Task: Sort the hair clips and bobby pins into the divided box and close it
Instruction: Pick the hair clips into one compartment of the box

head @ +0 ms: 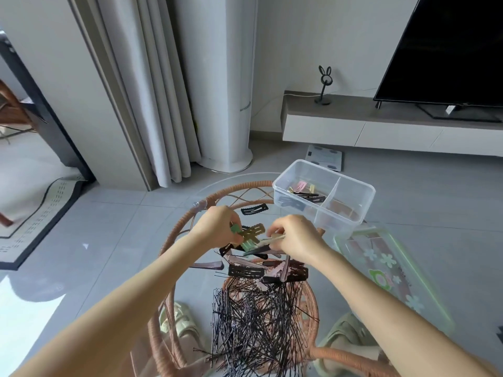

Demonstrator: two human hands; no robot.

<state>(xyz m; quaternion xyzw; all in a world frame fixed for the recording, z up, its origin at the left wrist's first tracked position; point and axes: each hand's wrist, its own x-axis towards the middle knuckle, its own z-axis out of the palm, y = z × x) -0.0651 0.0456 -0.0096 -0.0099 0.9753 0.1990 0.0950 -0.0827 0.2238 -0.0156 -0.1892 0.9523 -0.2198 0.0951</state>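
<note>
- Your left hand [217, 227] is pinched on a small bunch of snap clips [249, 235], an olive-gold one crossed over a mint-green one, lifted just above the pile.
- Your right hand [295, 238] is closed around a few thin clips [268, 244], a pale sliver and a dark one poking out leftward from between thumb and fingers (how many it holds you cannot tell).
- Both hands meet over the far side of the round glass table [114, 240], whose rattan frame [174, 240] shows through the top.
- Below the hands lies a loose heap of hair clips [261, 270], black, brown and pink, overlapping one another.
- Nearer you, a dense tangle of black bobby pins [255, 319] spreads across the glass.
- One black snap clip [254, 210] lies alone beyond your hands.
- The divided box [324, 197] stands open at the far right of the table, clear plastic; its left compartment already holds several clips in pink, yellow and black, and the right one shows something brownish.
- The box's lid [386, 270], green-rimmed with flower prints, lies flat on the glass just beside the box, on its near side.
</note>
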